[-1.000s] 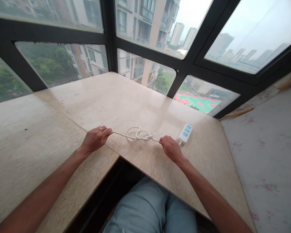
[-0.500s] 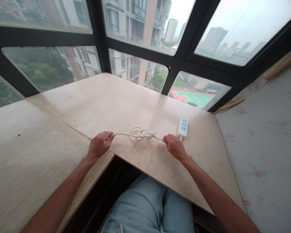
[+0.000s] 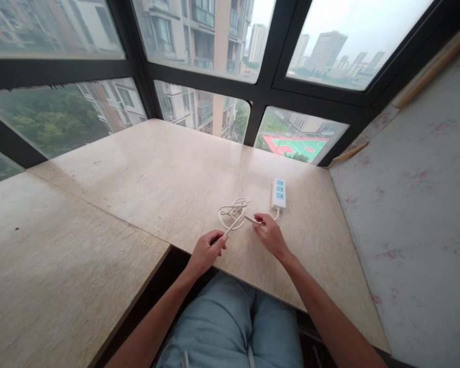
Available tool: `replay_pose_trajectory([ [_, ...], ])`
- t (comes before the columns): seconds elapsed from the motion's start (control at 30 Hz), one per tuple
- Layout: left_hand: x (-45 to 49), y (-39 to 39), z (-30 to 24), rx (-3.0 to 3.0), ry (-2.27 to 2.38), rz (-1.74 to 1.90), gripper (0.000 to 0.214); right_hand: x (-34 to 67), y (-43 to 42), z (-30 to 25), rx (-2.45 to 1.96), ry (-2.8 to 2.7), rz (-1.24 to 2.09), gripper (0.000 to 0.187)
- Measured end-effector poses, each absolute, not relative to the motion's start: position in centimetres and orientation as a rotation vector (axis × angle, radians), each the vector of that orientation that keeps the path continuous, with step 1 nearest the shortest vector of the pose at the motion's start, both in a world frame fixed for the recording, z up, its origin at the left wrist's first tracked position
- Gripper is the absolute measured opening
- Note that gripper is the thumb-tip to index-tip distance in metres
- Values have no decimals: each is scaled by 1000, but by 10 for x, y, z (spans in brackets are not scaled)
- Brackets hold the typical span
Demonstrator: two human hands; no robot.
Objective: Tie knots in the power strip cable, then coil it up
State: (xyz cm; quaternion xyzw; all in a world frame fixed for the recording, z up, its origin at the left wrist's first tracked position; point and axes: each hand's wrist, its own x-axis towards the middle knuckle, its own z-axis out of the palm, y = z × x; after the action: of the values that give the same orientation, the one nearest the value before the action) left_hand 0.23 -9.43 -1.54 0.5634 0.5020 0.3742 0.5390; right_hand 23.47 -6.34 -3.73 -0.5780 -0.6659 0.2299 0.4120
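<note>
A white power strip with blue socket faces lies on the pale stone-like counter, towards its right side. Its cream power cord is gathered in a loose tangle of loops to the left of the strip. My left hand is closed, pinching the cord at the near side of the tangle, close to the counter's front edge. Beside the strip, my right hand curls loosely, the cord passing between its thumb and fingers just right of the loops. The plug is not visible.
Dark-framed windows rise along the counter's back edge. A flower-patterned wall bounds the right side. A notch in the counter's front leaves a dark gap beside my legs.
My left hand has moved right and nearer to me, slackening the cord that was stretched between my hands. The tangle has bunched closer to my right hand, whose fingers have loosened. The view has shifted slightly.
</note>
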Motion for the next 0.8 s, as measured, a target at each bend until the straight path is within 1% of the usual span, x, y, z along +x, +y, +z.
replay_pose_trajectory([
  [0.07, 28, -101, -17, 1316, 1132, 861, 26, 232, -74, -28, -1430, -1471, 767, 27],
  [0.2, 72, -112, -16, 1297, 1003, 803, 20, 230, -98, -11, -1291, -1091, 1291, 42],
  [0.27, 90, -116, -14, 1248, 964, 795, 17, 233, -108, -6, -1267, -1014, 1403, 45],
  [0.4, 115, -121, -9, 1195, 920, 798, 16, 249, -116, -2, -1353, -1051, 1381, 46],
  [0.5, 119, -125, -4, 1240, 872, 772, 17, 265, -115, 3, -1368, -1120, 1364, 37],
  [0.57, 114, -125, -1, 1265, 887, 783, 19, 278, -115, 7, -1377, -1180, 1328, 34],
  [0.7, 88, -107, 1, 1342, 1076, 1004, 25, 304, -118, 13, -1435, -1283, 1279, 40],
  [0.8, 70, -77, -6, 1581, 1326, 1151, 25, 322, -123, 18, -1496, -1431, 1223, 43],
])
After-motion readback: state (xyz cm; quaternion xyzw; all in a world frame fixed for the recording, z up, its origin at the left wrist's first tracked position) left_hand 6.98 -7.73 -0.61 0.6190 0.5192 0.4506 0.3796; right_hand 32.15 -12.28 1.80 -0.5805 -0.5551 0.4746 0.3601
